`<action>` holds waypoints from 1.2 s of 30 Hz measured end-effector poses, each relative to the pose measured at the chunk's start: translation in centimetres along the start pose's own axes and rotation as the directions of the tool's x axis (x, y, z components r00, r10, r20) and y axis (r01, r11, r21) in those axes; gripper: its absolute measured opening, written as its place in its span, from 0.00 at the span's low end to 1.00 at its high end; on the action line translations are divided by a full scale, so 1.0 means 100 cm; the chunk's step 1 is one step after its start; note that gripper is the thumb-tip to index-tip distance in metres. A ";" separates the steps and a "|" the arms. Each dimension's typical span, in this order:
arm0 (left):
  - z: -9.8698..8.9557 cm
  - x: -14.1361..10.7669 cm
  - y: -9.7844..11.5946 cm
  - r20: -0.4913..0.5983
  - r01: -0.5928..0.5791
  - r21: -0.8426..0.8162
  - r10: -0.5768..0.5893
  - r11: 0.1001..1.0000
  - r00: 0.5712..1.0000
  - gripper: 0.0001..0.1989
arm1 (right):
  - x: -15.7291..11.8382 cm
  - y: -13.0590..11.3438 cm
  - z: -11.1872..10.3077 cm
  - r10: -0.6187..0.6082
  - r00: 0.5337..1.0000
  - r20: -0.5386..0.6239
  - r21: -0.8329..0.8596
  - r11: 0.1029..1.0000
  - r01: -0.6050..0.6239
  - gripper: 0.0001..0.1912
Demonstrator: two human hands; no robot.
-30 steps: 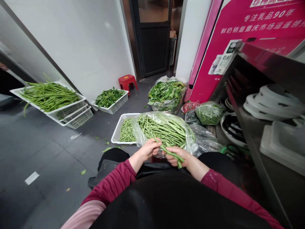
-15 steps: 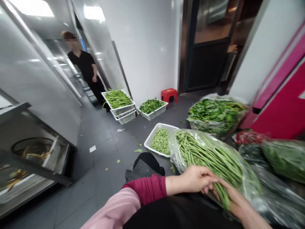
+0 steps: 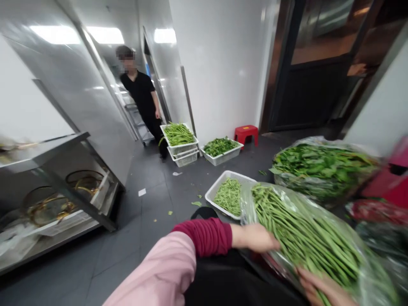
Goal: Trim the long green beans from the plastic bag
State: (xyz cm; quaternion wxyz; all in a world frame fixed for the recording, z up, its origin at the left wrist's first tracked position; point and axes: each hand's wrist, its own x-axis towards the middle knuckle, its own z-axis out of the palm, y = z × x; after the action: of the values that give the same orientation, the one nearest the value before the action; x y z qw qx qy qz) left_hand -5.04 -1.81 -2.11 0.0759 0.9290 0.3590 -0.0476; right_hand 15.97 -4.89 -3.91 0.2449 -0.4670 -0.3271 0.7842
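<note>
Right hand [image 3: 318, 282] closest, fingers curled round few long beans [image 3: 324, 298]. Left hand [image 3: 259, 238] by edge of clear bag [image 3: 249, 208], fingers too blurry to tell tbh. Big bean pile [image 3: 306, 229] in bag, white basket [image 3: 219, 183] right beside, red stool [image 3: 246, 133] way back.

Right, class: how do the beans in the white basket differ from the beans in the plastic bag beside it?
The basket beans are short pieces; the bag beans are long. The basket beans lie jumbled, while the bag beans lie mostly lengthwise alongside each other. The basket beans sit in a white basket, the bag beans in a clear plastic bag. Both are green.
</note>
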 end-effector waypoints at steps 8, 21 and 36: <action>0.010 0.041 -0.054 -0.048 0.401 -0.126 -0.410 0.907 0.911 0.15 | -0.013 -0.029 -0.047 0.000 0.963 -0.270 0.562 0.812 0.157 0.09; -0.010 0.067 -0.022 -0.326 0.069 -0.151 -0.116 0.986 0.938 0.14 | 0.000 0.001 -0.043 -0.048 0.970 -0.239 0.501 0.850 0.166 0.10; -0.086 0.049 -0.025 -0.347 -0.290 -0.933 -0.752 0.214 0.561 0.12 | 0.020 -0.014 0.000 -0.319 0.937 -0.141 0.261 0.901 0.346 0.12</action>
State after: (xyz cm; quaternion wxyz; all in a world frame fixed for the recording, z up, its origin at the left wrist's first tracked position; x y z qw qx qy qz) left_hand -2.84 4.72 5.43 0.4436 0.5124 0.4594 0.5741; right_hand 15.22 -2.54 -4.02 0.4545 -0.4013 -0.2749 0.7462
